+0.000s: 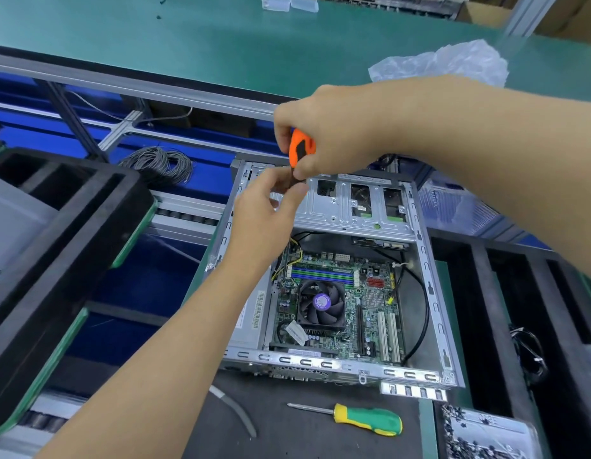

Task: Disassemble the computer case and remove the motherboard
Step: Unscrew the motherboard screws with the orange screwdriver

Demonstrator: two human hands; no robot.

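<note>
The computer case (pixel 430 286) lies on its side on the dark mat (pixel 304 425), its side panel already off and its inside exposed, so the opening-up appears done. The motherboard (pixel 340 306) is not out yet: it sits flat in the near half of the case with its cooler fan (pixel 321 303), memory sticks and black cables in place, and the metal drive cage (pixel 353 203) spans the far end above it. Judging by this, the work is in its middle part, with fasteners at the far left corner of the case being dealt with and the board's own screws and cables left to do. The right hand (pixel 333 134) is clenched round the orange-and-black handle of a screwdriver (pixel 300 149), held upright over that far left corner. The left hand (pixel 267 207) reaches up beneath it, fingertips pinched at the shaft near the tip; whether they also hold a screw cannot be told. A second, green-and-yellow screwdriver (pixel 363 419) lies untouched on the mat by the near edge of the case.
</note>
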